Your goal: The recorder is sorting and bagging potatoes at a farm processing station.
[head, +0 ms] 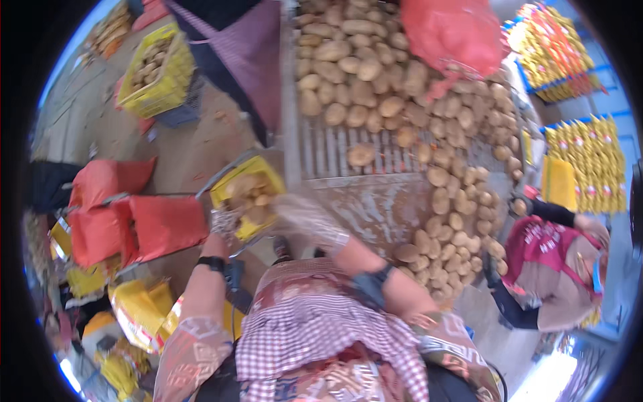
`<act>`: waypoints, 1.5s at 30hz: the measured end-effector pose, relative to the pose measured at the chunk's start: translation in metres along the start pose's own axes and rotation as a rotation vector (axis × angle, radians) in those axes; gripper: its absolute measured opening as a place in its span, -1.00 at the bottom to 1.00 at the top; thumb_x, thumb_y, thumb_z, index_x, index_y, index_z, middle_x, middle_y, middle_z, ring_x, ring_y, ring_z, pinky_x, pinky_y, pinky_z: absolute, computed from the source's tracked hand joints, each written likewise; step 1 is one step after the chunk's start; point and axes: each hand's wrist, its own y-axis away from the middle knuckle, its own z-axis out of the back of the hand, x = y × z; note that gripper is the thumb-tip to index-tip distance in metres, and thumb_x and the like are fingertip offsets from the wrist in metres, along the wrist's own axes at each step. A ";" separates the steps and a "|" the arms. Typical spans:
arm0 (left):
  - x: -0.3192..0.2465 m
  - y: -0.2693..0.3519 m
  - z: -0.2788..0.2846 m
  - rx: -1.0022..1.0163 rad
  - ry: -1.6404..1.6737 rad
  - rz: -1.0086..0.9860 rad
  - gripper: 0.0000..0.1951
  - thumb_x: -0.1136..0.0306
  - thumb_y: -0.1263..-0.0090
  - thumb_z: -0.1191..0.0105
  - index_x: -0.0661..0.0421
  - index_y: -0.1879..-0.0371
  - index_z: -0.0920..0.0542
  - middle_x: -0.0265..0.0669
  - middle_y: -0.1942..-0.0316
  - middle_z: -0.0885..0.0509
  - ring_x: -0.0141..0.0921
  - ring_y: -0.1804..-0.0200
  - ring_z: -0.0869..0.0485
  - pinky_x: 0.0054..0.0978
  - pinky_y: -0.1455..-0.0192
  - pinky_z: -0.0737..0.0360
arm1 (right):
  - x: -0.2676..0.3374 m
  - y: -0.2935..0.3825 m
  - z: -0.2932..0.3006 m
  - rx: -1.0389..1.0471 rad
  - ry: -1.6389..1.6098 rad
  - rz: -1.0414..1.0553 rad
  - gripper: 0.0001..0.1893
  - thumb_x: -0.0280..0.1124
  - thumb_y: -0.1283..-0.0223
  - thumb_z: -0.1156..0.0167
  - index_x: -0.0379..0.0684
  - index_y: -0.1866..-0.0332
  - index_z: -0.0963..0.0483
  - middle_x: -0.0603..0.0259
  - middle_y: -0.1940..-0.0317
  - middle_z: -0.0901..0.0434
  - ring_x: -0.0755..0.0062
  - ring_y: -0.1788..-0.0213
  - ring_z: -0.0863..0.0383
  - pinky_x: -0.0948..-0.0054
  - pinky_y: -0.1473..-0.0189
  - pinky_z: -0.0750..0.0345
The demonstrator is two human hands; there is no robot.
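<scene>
Low in front of me, a yellow container (272, 173) holds several potatoes (248, 188); blur makes it hard to say whether it is a bag or a bin. My left hand (226, 222), in a patterned glove, is at its left near side, and its fingers are too blurred to read. On the right side is my right hand (309, 218), in a pale glove and strongly smeared by motion. Whether it holds anything cannot be made out. To its right stands a sorting table (361, 198) with a slatted part and a worn flat part, bearing heaps of potatoes (369, 68).
A red mesh sack (452, 35) rests on the potatoes. Red sacks (168, 226) hang in a frame at left. A yellow crate (176, 75) of potatoes stands farther back. A co-worker (552, 266) is at the table's right; another person's apron (251, 55) shows ahead. Filled yellow sacks (585, 161) stand at right.
</scene>
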 end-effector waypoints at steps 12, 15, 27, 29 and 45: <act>-0.080 0.051 0.000 -0.141 0.256 0.034 -0.63 0.18 -0.43 -0.06 0.00 -0.16 -0.46 -0.38 0.09 -0.63 -0.41 0.20 -0.61 -0.36 0.21 -0.57 | 0.027 0.238 0.182 -0.671 1.344 -0.453 -0.65 -0.50 -0.07 -0.17 -0.17 -0.03 -0.52 0.04 0.01 -0.55 0.07 0.03 -0.56 0.24 -0.02 -0.54; -0.076 0.050 0.014 -0.326 0.098 0.034 -0.66 0.17 -0.40 -0.09 -0.02 -0.10 -0.50 -0.36 0.18 -0.60 -0.42 0.25 -0.60 -0.34 0.23 -0.60 | 0.030 0.205 0.168 -0.575 0.780 -0.525 -0.70 -0.44 -0.15 -0.16 -0.16 -0.02 -0.53 0.11 0.03 -0.58 0.12 0.07 -0.59 0.28 0.01 -0.55; -0.062 0.001 -0.013 0.307 -0.877 -0.102 -0.66 0.23 -0.50 0.22 0.08 -0.02 -0.60 -0.13 0.02 -0.67 -0.14 -0.01 -0.64 -0.27 -0.07 -0.58 | -0.076 0.053 -0.104 0.169 0.310 -0.331 -0.59 -0.21 -0.37 -0.08 -0.29 -0.17 -0.40 0.12 -0.03 -0.58 0.46 -0.05 -0.58 0.51 -0.02 -0.53; -0.059 -0.010 -0.004 0.368 -1.141 -0.238 -0.65 0.21 -0.51 0.23 0.10 0.00 -0.60 -0.09 0.05 -0.67 -0.12 0.02 -0.65 -0.24 -0.06 -0.57 | -0.087 0.055 -0.138 0.094 0.226 -0.429 -0.61 -0.22 -0.37 -0.08 -0.28 -0.14 -0.41 0.13 0.01 -0.59 0.45 -0.01 -0.58 0.50 0.00 -0.52; -0.123 0.055 0.025 0.767 -1.424 -1.103 -0.66 0.32 -0.28 -0.02 0.21 0.00 -0.54 -0.02 0.06 -0.63 -0.04 0.04 -0.61 -0.16 -0.09 -0.53 | -0.217 -0.039 -0.286 -0.841 -0.775 -0.272 -0.84 -0.33 -0.36 -0.12 -0.21 0.22 -0.49 0.33 0.38 -0.52 0.58 0.35 -0.47 0.58 0.34 -0.46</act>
